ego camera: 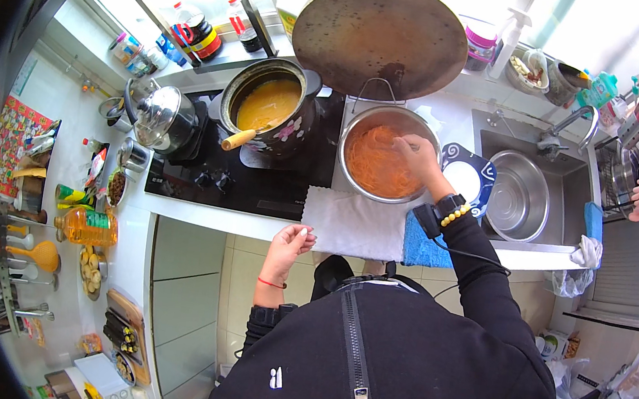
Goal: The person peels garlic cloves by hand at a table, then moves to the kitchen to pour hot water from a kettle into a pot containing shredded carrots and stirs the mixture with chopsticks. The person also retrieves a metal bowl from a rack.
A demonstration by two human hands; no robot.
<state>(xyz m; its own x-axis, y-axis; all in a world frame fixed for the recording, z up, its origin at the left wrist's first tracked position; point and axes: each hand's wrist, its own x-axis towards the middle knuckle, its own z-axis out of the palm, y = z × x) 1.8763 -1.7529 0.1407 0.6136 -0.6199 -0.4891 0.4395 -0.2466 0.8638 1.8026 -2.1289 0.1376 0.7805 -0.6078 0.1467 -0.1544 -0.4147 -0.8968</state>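
My right hand reaches into a metal bowl with its fingers bent down at the orange shreds, which look like grated carrot. The fingertips are partly hidden, so any grip on the shreds is unclear. My left hand hangs in front of the counter edge, its fingers curled in towards the thumb with nothing visible in them. Nearest to it lies a pale cloth, with a blue cloth beside that. Right of the bowl is a blue-and-white plate.
Left of the bowl, a deep pot of yellow liquid stands on the black cooktop, a wooden-handled utensil across its rim. A lidded pot is further left. Behind the bowl leans a large round pan. A sink holds a metal basin.
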